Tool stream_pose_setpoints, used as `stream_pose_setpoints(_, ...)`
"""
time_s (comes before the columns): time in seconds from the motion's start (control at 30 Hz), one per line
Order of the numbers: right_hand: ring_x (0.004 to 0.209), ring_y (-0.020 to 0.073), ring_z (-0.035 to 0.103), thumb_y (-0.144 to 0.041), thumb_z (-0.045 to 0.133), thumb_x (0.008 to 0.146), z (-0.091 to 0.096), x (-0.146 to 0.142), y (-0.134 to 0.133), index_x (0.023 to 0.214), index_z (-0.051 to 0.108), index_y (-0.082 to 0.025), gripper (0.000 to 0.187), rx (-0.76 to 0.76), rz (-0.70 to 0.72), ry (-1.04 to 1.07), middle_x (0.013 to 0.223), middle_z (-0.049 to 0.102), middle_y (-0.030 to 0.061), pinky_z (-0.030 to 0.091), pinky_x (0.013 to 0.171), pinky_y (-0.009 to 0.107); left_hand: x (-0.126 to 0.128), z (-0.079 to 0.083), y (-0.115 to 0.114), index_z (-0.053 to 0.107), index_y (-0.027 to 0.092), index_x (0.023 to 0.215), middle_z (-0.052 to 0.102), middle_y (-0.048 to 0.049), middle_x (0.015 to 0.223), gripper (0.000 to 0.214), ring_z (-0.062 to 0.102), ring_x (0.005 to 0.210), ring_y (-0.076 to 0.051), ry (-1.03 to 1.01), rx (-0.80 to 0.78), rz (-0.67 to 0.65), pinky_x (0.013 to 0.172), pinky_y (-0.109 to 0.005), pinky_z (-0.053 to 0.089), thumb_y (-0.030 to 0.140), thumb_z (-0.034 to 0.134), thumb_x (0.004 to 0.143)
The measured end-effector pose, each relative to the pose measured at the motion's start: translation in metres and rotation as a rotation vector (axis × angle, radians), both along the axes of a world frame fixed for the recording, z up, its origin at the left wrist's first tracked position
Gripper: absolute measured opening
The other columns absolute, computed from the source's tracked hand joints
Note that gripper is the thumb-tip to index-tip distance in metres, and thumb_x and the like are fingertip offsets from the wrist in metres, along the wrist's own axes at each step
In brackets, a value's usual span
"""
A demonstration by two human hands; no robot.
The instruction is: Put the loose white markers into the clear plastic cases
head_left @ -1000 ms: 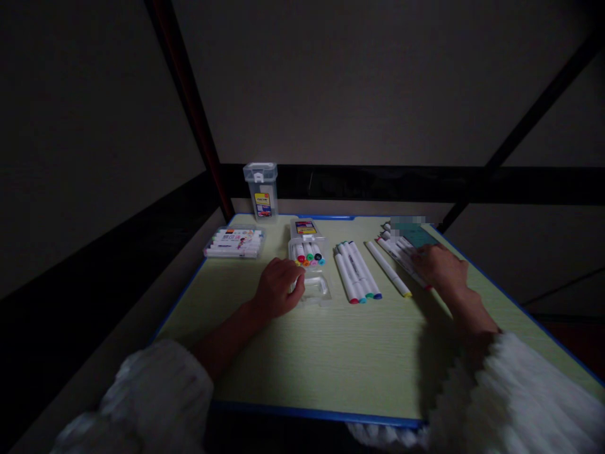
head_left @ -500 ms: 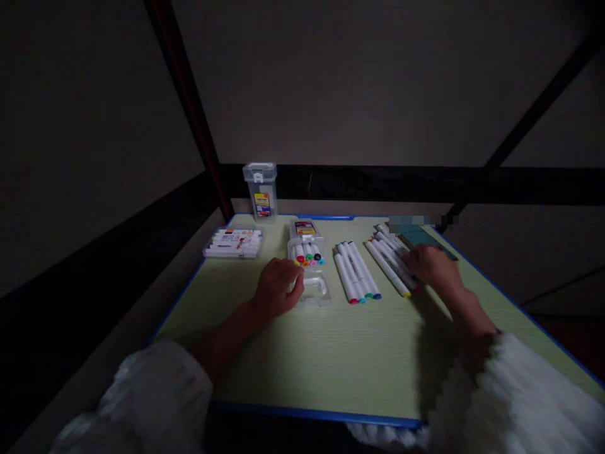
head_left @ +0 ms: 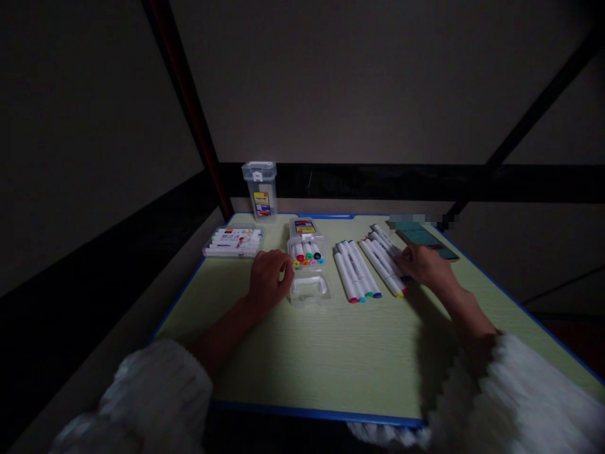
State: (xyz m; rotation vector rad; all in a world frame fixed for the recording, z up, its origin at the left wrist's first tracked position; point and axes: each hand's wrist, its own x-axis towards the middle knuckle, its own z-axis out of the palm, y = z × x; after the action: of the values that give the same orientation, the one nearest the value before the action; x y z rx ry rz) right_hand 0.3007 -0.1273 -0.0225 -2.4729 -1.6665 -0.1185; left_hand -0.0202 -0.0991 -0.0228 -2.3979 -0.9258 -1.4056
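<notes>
My right hand (head_left: 425, 263) is at the right-hand group of white markers (head_left: 384, 260), its fingers closed on a marker (head_left: 401, 263) at that group's right edge. Yellow and red caps point toward me there. My left hand (head_left: 270, 277) is curled, with nothing visible in it, just left of a clear plastic case (head_left: 307, 244). That case lies on its side, holding several markers (head_left: 309, 255) with coloured ends facing me. Its clear lid (head_left: 309, 289) hangs open on the table. Between the hands lies another row of white markers (head_left: 355, 271).
A flat case of markers (head_left: 234, 241) lies at the left edge. Behind it stands a tall clear lidded box (head_left: 262, 195) with a yellow label. A phone (head_left: 420, 236) lies at the back right. The pale table (head_left: 302, 359) has a blue rim.
My right hand has shifted slightly left, and the right-hand markers have moved closer together. My left hand has drawn back a little to the left, off the clear lid.
</notes>
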Motion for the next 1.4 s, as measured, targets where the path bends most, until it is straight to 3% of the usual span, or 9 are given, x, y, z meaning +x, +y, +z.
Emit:
stream_pose_setpoints(0.67,0.065,0.019,0.058,-0.042,0.048,0.076,-0.012,0.004,0.006,0.079,0.056,-0.016,0.027,0.02,0.109,0.034,0.077,0.064,0.0093,0.034,0.051,0.025,0.002,-0.003,-0.001,0.048,0.017,0.07,0.045,0.0036,0.054,0.009,0.043,0.052,-0.011,0.079,-0.026,-0.054,0.056,-0.026,0.032,0.01,0.045,0.075)
stream_pose_setpoints(0.9,0.065,0.0183,0.058,-0.035,0.043,0.079,-0.01,0.005,0.007,0.074,0.055,-0.017,0.022,0.03,0.13,0.042,0.074,0.063,0.0082,0.035,0.054,0.024,0.002,-0.002,-0.001,0.048,0.017,0.069,0.044,0.0034,0.054,0.009,0.042,0.052,-0.011,0.089,-0.019,-0.06,0.055,-0.026,0.032,0.01,0.045,0.075)
stream_pose_setpoints(1.4,0.068,0.0225,0.06,-0.029,0.045,0.079,-0.001,0.018,0.002,0.082,0.057,-0.013,0.02,0.052,0.048,-0.001,0.075,0.065,0.013,0.033,0.051,0.026,0.001,-0.003,-0.001,0.048,0.017,0.071,0.044,0.0035,0.054,0.009,0.041,0.052,-0.011,0.105,-0.001,-0.083,0.056,-0.025,0.032,0.01,0.045,0.075)
